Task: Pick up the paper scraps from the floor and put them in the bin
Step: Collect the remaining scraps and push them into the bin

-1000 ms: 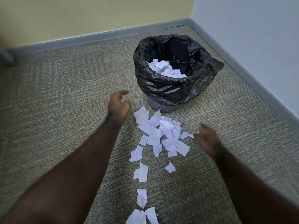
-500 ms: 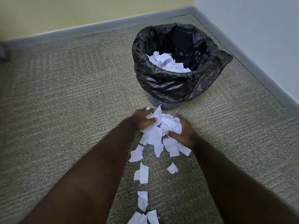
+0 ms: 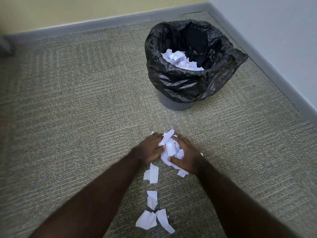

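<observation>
A bunch of white paper scraps [image 3: 169,148] is squeezed between my two hands on the carpet. My left hand [image 3: 150,148] grips it from the left and my right hand [image 3: 186,157] from the right, fingers curled round the paper. More loose scraps [image 3: 151,174] lie in a line toward me, with the nearest scraps [image 3: 152,219] by the bottom edge. The grey bin [image 3: 175,104] with a black bag liner [image 3: 192,83] stands beyond my hands and holds white scraps [image 3: 180,60].
Grey-green carpet [image 3: 77,117] covers the floor. A grey skirting board [image 3: 103,23] runs along the yellow far wall and another along the pale right wall [image 3: 274,31], meeting in a corner behind the bin.
My hands came together from either side of the scrap pile and gathered it into one bunch. The bunch now sits farther from the bin, nearer to me.
</observation>
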Tool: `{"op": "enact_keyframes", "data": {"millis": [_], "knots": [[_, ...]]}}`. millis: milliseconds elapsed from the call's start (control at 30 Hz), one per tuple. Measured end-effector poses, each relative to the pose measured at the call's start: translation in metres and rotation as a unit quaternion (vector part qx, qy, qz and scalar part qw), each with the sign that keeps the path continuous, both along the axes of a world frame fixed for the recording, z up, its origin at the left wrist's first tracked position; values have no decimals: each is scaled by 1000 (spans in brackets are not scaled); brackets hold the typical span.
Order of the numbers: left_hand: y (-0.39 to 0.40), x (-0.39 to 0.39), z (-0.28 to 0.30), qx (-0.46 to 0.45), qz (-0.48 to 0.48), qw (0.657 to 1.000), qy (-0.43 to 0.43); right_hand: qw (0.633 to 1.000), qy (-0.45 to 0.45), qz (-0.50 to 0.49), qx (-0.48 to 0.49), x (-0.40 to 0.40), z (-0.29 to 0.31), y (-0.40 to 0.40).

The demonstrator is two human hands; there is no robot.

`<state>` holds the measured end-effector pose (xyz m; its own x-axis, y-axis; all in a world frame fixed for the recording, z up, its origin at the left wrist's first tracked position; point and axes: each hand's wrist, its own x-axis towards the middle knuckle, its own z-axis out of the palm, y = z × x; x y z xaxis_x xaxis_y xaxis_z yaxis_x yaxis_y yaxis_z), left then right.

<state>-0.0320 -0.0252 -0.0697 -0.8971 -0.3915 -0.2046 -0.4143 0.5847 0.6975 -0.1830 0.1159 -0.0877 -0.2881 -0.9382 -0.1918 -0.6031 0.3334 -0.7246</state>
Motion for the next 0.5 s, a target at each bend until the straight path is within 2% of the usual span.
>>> {"op": "enact_keyframes", "data": {"millis": [100,200,333,500], "knots": [[11,20,7,7,-21,1000,-2,998,14,55,29,6,0,17],[22,41,13,8,-62,991,-116,989,50,107,83,9,-5,33],[41,67,21,-43,-156,969,-186,976,97,170,90,19,-7,50],[67,98,4,-126,-214,952,-179,962,122,227,89,38,-3,69]]}}
